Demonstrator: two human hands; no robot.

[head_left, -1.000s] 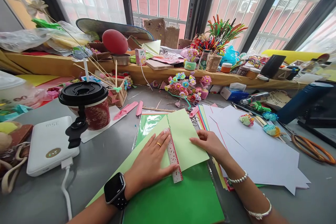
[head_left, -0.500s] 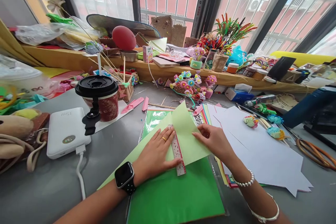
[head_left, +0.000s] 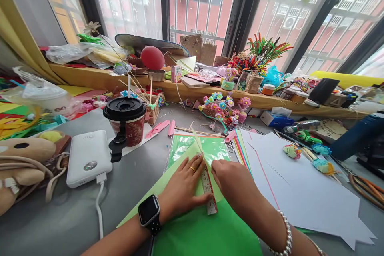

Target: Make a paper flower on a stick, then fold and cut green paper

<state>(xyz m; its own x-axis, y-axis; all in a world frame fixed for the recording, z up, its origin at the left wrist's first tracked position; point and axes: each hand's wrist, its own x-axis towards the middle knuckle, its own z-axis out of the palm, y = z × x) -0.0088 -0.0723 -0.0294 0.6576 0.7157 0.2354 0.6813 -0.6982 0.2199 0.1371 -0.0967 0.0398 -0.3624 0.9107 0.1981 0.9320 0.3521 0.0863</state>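
My left hand [head_left: 183,183] lies flat with its thumb spread, pressing a small patterned ruler [head_left: 211,205] with a red edge down on a light green sheet of paper [head_left: 163,190]. The sheet is raised along the ruler's right side. My right hand [head_left: 234,182] is closed, its fingers pinching that raised part just right of the ruler; the fingertips are partly hidden. Beneath the sheet is a stack of darker green paper [head_left: 195,234] in a clear sleeve.
A lidded coffee cup [head_left: 133,128] and a white power bank [head_left: 88,160] with a cable stand at left. White paper [head_left: 303,192] and coloured sheets lie at right, with scissors [head_left: 230,147] beside them. Craft flowers [head_left: 219,106] sit behind, below a crowded sill [head_left: 177,91].
My right hand has moved left toward the ruler, drawing the right part of the light green sheet up and across. My left hand stays pressed on the ruler. The view has shifted slightly.
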